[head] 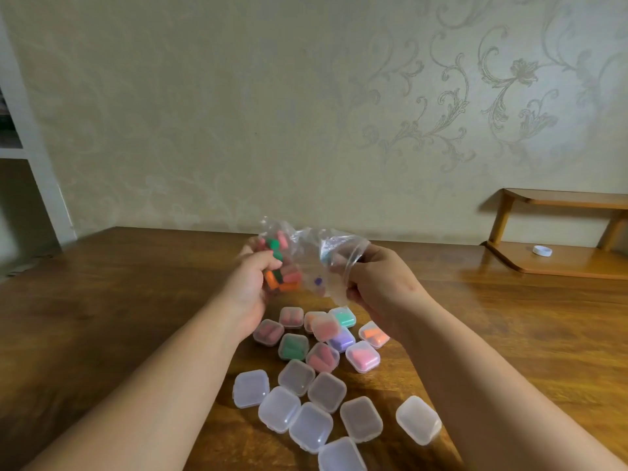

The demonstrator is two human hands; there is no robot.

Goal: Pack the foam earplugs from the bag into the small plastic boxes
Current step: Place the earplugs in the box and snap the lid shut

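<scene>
A clear plastic bag of pink, green and orange foam earplugs is held up above the wooden table. My left hand grips the bag's bulging left side where the earplugs sit. My right hand pinches the bag's crumpled right part. Below the hands lie several small closed boxes with earplugs inside. Nearer to me lie several closed, empty translucent boxes.
A low wooden shelf stands at the table's back right with a small white ring on it. A patterned wall runs behind the table. A white shelf unit stands at the far left.
</scene>
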